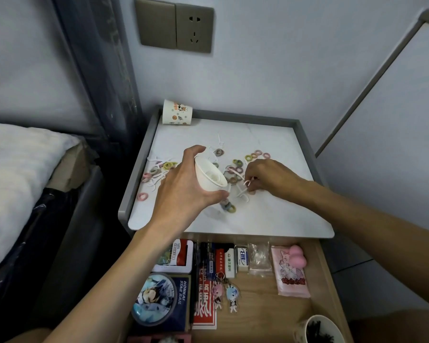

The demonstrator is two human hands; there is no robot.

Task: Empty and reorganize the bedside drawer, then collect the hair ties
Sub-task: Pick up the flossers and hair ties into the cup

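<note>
The bench (270,219) has a raised rim on its left, back and right edges, and bare room along the front. Below the front edge the drawer (265,300) stands open. Over the middle the left hand (181,191) grips a tilted cup (208,177). Just beside it the right hand (268,177) pinches a white pick (247,182). The hair ties (235,164) lie scattered from the middle to the left edge.

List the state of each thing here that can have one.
Drawer, open, things inside.
White cup, tilted, in the left hand's grip.
Right hand, pinching a white pick.
Hair ties, loose on the tabletop.
Printed cup, mouth hidden, untouched.
Wall socket, nothing plugged in.
Mug, upright, dark things inside.
</note>
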